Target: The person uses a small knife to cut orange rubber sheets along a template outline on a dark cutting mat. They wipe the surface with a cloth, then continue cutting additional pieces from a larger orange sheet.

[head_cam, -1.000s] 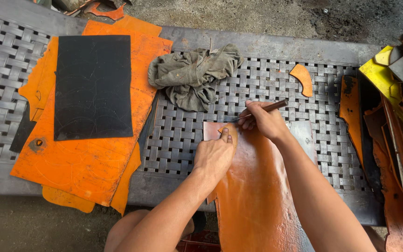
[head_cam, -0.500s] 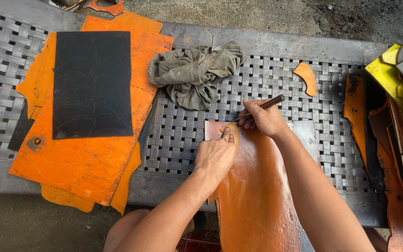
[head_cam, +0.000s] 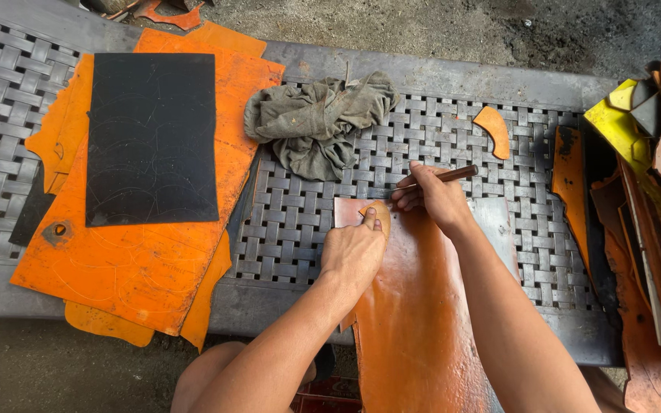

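Head view: small tan pattern piece (head_cam: 380, 216) pinned flat on a brown leather sheet (head_cam: 415, 321) for tracing.
Left hand (head_cam: 355, 252) presses the pattern down; right hand (head_cam: 430, 195) pinches a wooden-handled marking tool (head_cam: 447, 175) at its edge. Leather looks thin, pliable, light; best held flat near the pattern on the woven metal table (head_cam: 300, 222).

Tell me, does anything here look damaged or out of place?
Nothing stands out. The left hand presses a small template on the brown leather sheet while the right hand holds a pen-like tool beside it.

Even soft daylight, faint shadows, sharp focus (edges slightly bowed)
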